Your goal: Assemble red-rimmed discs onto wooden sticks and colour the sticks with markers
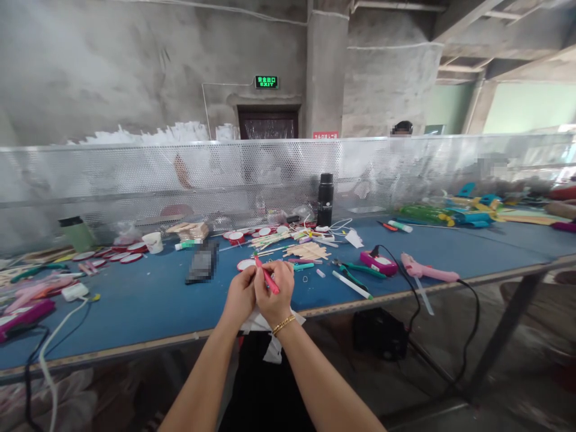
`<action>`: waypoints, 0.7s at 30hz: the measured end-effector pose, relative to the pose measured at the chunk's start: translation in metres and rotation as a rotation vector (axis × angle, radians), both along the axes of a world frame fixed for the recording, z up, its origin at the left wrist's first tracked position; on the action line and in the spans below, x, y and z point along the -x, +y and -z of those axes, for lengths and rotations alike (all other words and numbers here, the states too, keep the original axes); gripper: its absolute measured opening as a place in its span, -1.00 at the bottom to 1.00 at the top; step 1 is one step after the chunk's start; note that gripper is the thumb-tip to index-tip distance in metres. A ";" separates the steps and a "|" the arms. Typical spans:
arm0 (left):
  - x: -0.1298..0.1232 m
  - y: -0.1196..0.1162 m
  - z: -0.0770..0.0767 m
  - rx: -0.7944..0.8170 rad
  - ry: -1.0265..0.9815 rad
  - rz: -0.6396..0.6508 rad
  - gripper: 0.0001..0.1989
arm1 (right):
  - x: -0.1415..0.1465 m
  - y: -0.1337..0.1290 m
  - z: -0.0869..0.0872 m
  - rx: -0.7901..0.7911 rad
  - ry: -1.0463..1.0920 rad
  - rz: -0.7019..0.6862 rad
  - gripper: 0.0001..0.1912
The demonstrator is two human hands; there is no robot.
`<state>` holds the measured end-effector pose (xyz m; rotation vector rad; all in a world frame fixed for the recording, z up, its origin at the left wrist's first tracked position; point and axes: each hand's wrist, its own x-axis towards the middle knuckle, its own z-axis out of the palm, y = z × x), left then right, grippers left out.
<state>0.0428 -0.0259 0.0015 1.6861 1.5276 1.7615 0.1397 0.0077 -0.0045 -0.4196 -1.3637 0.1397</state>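
My right hand (279, 288), with a gold bracelet at the wrist, is closed around a pink-red pen (269, 277) whose green end points up and left. Against it, my left hand (242, 292) has its fingers pinched together; what they hold is too small and hidden to name. Both hands are close together over the front edge of the blue table (166, 306). A white round disc (245, 264) lies just behind my left hand. White tissue (297, 317) shows below my hands, at the table's edge and over my lap.
Pliers (360, 273), a white marker (352, 285), a pink glue gun (427, 268) with its cable and wooden sticks (308, 251) lie to the right. A phone (202, 262) lies left. A black bottle (325, 201) stands by the mesh partition (279, 162), with a person beyond.
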 end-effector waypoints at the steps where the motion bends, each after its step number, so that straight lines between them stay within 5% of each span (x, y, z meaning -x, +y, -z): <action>1: 0.000 0.000 0.000 -0.001 -0.001 0.002 -0.81 | 0.000 0.000 0.000 0.007 0.001 0.001 -0.90; 21: -0.002 -0.001 -0.001 0.014 -0.010 0.006 -0.77 | 0.000 0.001 0.002 0.042 0.026 0.004 -0.90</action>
